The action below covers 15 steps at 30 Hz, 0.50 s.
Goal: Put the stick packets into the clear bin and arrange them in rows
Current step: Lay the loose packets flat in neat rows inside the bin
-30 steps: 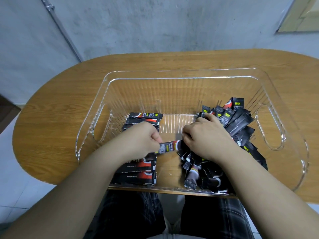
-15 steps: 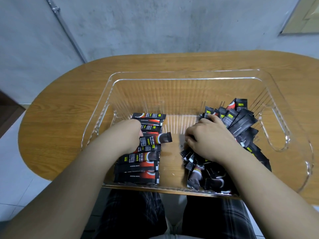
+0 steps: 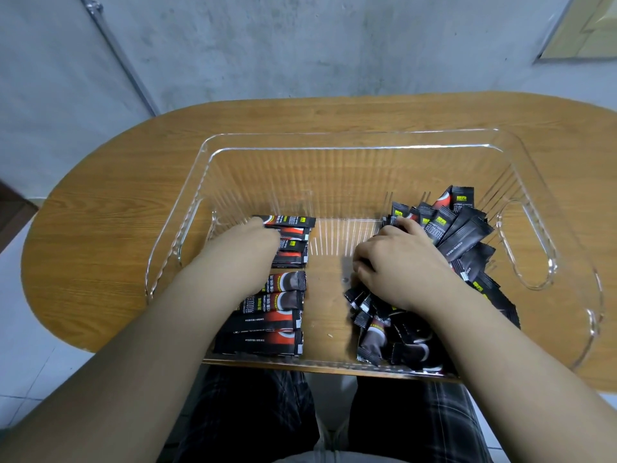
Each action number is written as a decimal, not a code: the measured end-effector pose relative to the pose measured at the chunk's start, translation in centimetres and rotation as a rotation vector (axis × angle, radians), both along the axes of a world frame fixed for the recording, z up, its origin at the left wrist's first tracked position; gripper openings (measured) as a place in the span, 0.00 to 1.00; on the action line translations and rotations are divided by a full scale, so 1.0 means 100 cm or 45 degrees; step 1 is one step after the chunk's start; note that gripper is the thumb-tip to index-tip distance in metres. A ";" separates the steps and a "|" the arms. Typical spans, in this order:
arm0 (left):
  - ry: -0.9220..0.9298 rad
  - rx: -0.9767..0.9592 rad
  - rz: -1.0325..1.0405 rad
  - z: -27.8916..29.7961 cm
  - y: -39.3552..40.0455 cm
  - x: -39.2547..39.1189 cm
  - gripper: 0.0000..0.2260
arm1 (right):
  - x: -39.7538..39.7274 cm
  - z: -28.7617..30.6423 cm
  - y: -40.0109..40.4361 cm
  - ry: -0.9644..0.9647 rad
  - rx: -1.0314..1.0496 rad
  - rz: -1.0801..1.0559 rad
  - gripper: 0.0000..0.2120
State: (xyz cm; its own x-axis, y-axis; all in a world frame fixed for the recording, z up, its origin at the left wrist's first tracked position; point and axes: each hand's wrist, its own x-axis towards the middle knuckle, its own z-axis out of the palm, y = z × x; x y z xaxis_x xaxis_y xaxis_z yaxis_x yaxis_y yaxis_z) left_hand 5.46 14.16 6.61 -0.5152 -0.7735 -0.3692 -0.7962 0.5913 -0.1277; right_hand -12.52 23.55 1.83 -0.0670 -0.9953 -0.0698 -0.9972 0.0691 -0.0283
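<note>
Now mid-sort: left hand (image 3: 257, 240) rests on neat row of black-and-red stick packets (image 3: 267, 315) at left of clear ribbed plastic bin (image 3: 350, 142) on oval wooden bench (image 3: 110, 208); its grip hidden, cannot tell. Right hand (image 3: 397, 262), fingers curled into loose packet heap (image 3: 467, 235); whether it holds one, cannot tell. Next likely: draw single packet out, lay it parallel on row.

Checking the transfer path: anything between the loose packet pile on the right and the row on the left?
Nothing visible. The bare strip of bin floor separates the loose pile, under the right hand, from the row, where the left hand rests.
</note>
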 end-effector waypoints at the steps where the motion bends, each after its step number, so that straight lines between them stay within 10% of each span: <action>1: 0.079 0.114 -0.021 0.002 0.002 -0.002 0.15 | 0.000 0.000 0.000 0.003 0.003 0.001 0.13; 5: 0.166 0.389 -0.131 -0.006 0.005 0.000 0.18 | 0.000 0.000 0.000 0.005 0.005 -0.002 0.13; 15: 0.243 0.189 -0.242 -0.008 0.005 0.011 0.19 | 0.000 0.000 -0.001 0.009 0.012 -0.003 0.13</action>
State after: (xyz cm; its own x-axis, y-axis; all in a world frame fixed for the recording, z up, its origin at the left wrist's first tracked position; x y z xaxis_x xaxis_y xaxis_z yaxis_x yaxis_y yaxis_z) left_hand 6.56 14.67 5.83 -0.7163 -0.6015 -0.3537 -0.6709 0.7330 0.1121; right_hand -12.47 23.50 1.83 -0.0695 -0.9945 -0.0787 -0.9972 0.0713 -0.0204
